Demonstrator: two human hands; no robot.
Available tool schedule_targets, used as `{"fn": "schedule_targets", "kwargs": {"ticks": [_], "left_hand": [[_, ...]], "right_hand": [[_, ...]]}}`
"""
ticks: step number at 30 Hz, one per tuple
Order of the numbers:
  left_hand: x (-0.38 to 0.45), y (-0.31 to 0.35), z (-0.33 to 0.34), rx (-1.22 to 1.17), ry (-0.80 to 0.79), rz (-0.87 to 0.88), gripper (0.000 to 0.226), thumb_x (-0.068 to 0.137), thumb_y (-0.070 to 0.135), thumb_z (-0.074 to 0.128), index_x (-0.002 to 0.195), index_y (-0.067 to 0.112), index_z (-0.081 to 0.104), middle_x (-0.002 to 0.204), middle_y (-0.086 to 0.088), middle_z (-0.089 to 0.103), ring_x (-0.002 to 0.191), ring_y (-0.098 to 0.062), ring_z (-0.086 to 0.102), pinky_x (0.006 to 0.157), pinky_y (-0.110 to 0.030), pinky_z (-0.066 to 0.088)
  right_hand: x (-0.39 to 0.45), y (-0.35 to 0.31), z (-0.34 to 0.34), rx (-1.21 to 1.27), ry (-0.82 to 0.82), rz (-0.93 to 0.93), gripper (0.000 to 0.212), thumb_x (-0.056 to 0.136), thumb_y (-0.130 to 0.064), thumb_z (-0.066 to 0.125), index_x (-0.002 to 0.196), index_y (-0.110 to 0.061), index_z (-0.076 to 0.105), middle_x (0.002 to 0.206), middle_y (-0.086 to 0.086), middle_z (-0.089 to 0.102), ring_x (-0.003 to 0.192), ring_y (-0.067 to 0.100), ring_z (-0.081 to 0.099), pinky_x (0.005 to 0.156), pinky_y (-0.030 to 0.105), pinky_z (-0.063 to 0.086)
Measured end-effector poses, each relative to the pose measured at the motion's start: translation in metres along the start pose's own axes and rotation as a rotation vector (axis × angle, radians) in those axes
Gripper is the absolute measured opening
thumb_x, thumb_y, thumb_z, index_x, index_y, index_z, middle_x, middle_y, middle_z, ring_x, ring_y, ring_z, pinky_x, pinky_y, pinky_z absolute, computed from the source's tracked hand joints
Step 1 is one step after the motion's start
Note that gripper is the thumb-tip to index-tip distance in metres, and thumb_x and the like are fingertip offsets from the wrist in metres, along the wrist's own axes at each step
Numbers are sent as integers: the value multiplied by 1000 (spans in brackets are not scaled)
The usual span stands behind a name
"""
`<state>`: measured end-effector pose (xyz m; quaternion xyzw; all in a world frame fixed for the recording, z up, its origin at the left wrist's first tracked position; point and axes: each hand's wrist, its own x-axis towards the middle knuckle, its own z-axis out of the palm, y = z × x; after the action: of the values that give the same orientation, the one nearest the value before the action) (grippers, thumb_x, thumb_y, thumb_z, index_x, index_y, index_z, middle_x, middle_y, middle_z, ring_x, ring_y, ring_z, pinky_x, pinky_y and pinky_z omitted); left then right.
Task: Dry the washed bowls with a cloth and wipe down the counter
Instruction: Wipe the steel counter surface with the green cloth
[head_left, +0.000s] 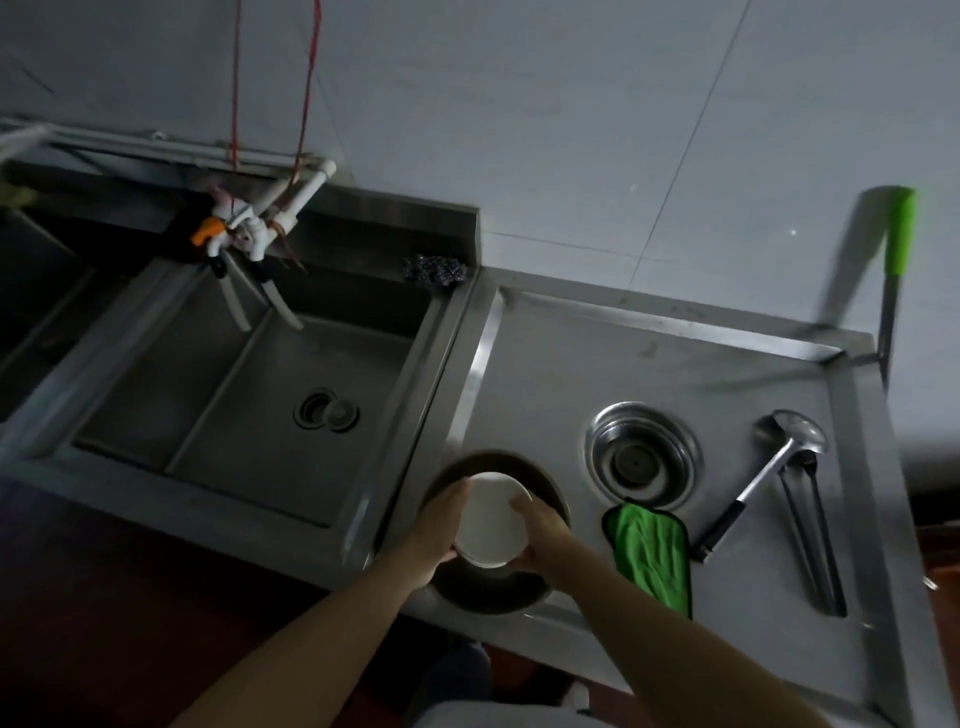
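Note:
A white bowl (491, 522) is tilted over a large dark metal basin (493, 590) at the counter's front left. My left hand (434, 535) grips the bowl's left rim and my right hand (543, 538) grips its right rim. A green cloth (652, 556) lies flat on the steel counter (597, 353) just right of my right hand, untouched. A stack of upturned steel bowls (641, 460) sits behind the cloth.
A steel ladle (763, 475) and metal tongs (815, 540) lie at the counter's right. A knife with a green handle (896, 265) leans at the back right. Left is a steel sink (291, 395) with taps (244, 239) and a scourer (436, 270).

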<state>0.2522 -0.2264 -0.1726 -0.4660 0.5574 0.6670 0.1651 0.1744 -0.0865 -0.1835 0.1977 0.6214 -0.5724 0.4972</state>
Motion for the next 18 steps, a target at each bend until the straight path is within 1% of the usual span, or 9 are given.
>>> {"fn": "schedule_targets", "kwargs": {"ticks": [2, 4, 7, 9, 12, 14, 15, 17, 18], "left_hand": [[13, -9, 1, -12, 30, -53, 35, 92, 64, 50, 113, 39, 61, 116, 1, 62, 109, -21, 55, 97, -45, 48], [23, -9, 4, -4, 66, -83, 38, 87, 60, 52, 111, 34, 65, 113, -3, 66, 106, -25, 59, 97, -48, 50], [31, -5, 6, 28, 123, -84, 38, 89, 53, 44, 102, 26, 68, 106, -10, 70, 100, -29, 64, 93, -48, 53], [33, -3, 4, 66, 158, -58, 42, 89, 51, 39, 99, 23, 68, 103, -12, 70, 97, -30, 65, 90, -48, 54], [29, 3, 1, 251, 171, 4, 46, 90, 47, 34, 102, 17, 67, 100, -11, 68, 93, -28, 64, 82, -43, 55], [26, 10, 0, 477, 173, 92, 41, 100, 35, 34, 104, 11, 67, 95, -7, 64, 85, -22, 60, 68, -33, 46], [24, 15, 0, 577, 193, 153, 38, 102, 30, 35, 102, 10, 67, 91, -7, 63, 80, -19, 58, 65, -31, 43], [20, 28, 2, 725, 285, 304, 31, 102, 26, 40, 93, 10, 65, 85, -7, 64, 75, -19, 58, 62, -31, 42], [19, 35, 3, 782, 331, 382, 28, 101, 26, 42, 87, 12, 61, 82, -6, 62, 72, -19, 57, 60, -29, 40]], "right_hand": [[7, 9, 2, 31, 33, 15, 15, 98, -30, 56, 113, -29, 60, 113, 11, 56, 104, 34, 56, 73, 49, 57], [14, 14, 4, 26, 61, 17, 15, 99, -27, 54, 113, -30, 59, 114, 12, 55, 106, 35, 55, 68, 45, 56], [23, 17, 6, -8, 66, 0, 34, 99, -24, 52, 133, -28, 55, 120, 13, 54, 107, 35, 54, 64, 39, 53], [27, 17, 8, -57, 57, -9, 43, 98, -22, 51, 140, -29, 50, 123, 14, 52, 103, 33, 54, 62, 37, 52], [28, 14, 8, -112, 37, 5, 53, 91, -20, 56, 142, -32, 45, 125, 14, 51, 103, 33, 54, 70, 42, 55], [24, 4, 7, -165, 5, 33, 63, 88, -22, 60, 147, -30, 41, 135, 14, 50, 111, 35, 54, 82, 48, 56], [19, -4, 5, -229, 8, 32, 61, 89, -23, 59, 148, -26, 42, 135, 12, 52, 113, 36, 55, 85, 47, 56], [8, -24, -5, -383, 47, 6, 46, 94, -27, 54, 136, -9, 55, 115, 10, 60, 112, 38, 61, 85, 45, 56], [4, -34, -14, -426, 94, -25, 39, 94, -28, 53, 123, -3, 62, 103, 10, 63, 106, 38, 66, 86, 46, 58]]}}
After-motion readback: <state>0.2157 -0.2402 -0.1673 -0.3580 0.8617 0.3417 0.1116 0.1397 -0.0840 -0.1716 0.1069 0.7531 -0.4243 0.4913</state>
